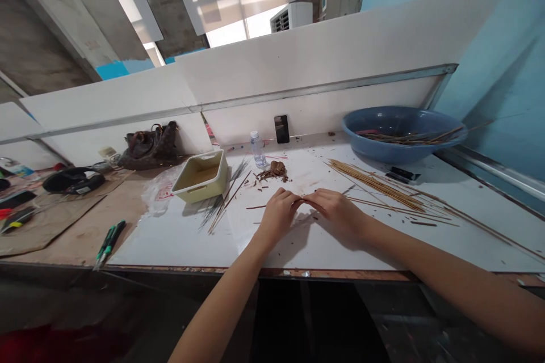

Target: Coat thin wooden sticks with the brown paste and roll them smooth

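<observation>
My left hand point(279, 214) and my right hand point(336, 211) meet fingertip to fingertip over the white tabletop point(179, 232). Both are closed in a pinch on a small thin piece I cannot make out. A thin brown stick point(256, 207) lies flat just left of my left hand. A bundle of long thin sticks point(374, 184) lies to the right of my right hand. A small heap of brown scraps point(275, 171) sits just beyond my hands.
A cream rectangular tray point(200, 176) and dark sticks point(225, 198) lie at the left. A small clear bottle point(257, 148) and a phone point(281, 129) stand by the white back wall. A blue basin point(400, 133) holds sticks at the right. Green-handled tools point(109, 243) lie on brown board.
</observation>
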`<state>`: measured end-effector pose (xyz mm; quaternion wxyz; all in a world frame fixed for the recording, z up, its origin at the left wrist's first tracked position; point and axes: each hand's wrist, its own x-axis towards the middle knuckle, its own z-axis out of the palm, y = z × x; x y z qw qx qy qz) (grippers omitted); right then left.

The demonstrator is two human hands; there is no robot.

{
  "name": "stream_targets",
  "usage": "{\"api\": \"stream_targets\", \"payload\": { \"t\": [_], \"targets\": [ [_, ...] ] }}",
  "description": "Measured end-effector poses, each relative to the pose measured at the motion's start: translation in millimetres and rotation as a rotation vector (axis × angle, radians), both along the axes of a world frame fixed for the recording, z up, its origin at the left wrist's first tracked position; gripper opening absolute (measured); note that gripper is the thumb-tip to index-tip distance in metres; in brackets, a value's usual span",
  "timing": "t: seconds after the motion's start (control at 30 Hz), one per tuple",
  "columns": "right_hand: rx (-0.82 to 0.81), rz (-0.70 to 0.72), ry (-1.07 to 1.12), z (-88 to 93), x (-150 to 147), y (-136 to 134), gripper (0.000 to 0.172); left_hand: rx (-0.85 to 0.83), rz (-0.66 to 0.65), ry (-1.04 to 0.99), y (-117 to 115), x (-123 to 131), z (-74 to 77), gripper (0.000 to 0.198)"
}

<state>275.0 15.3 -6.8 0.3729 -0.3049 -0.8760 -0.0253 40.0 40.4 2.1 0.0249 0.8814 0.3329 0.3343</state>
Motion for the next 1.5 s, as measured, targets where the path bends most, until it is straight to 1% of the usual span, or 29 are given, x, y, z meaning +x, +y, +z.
{"api": "stream_targets", "payload": {
  "t": [0.17, 0.27, 0.37, 0.5, 0.67, 0.77, 0.9, 1.0, 1.23, 1.43, 1.5],
  "targets": [
    [0.006, -0.034, 0.051, -3.1, -1.9, 3.3, 0.029, 0.005, 0.018, 0.040, 1.8, -0.8, -1.7, 0.013],
    [-0.005, -0.026, 0.071, -5.1, -1.9, 4.4, 0.026, -0.006, 0.003, 0.010, 1.2, -0.5, -3.0, 0.009],
    [0.004, -0.010, 0.070, -5.4, -1.6, 4.1, 0.024, -0.003, -0.007, -0.024, 0.7, 0.3, -3.7, 0.011],
    [-0.004, -0.006, 0.065, -3.3, -0.8, 1.7, 0.025, 0.005, -0.009, -0.028, 0.9, 0.5, -3.4, 0.006],
    [-0.021, -0.003, 0.051, 0.5, -0.6, -1.7, 0.021, 0.020, -0.005, -0.006, -1.3, -0.4, -1.5, 0.007],
    [-0.030, -0.006, 0.058, 2.3, -0.5, -2.0, 0.023, 0.049, -0.002, 0.022, -3.1, -0.9, -0.5, 0.009],
    [-0.040, -0.008, 0.083, 3.0, -0.8, -0.2, 0.026, 0.095, 0.039, 0.061, -2.2, -2.2, 0.0, 0.016],
    [-0.057, -0.018, 0.077, 2.2, -2.5, 0.4, 0.025, 0.089, 0.069, 0.083, -0.4, -3.0, -0.1, 0.006],
    [-0.002, -0.034, 0.055, 1.1, -7.3, -2.0, 0.025, 0.089, 0.044, 0.088, -3.7, -0.5, -0.3, 0.010],
    [-0.039, -0.052, 0.100, 1.1, -1.3, -0.3, 0.019, 0.135, 0.136, 0.058, -4.4, -1.0, -1.7, 0.006],
    [-0.068, -0.057, 0.129, 1.0, 0.4, 0.9, 0.018, 0.141, 0.146, 0.049, -4.0, -1.8, -1.5, 0.005]
  ]
}}
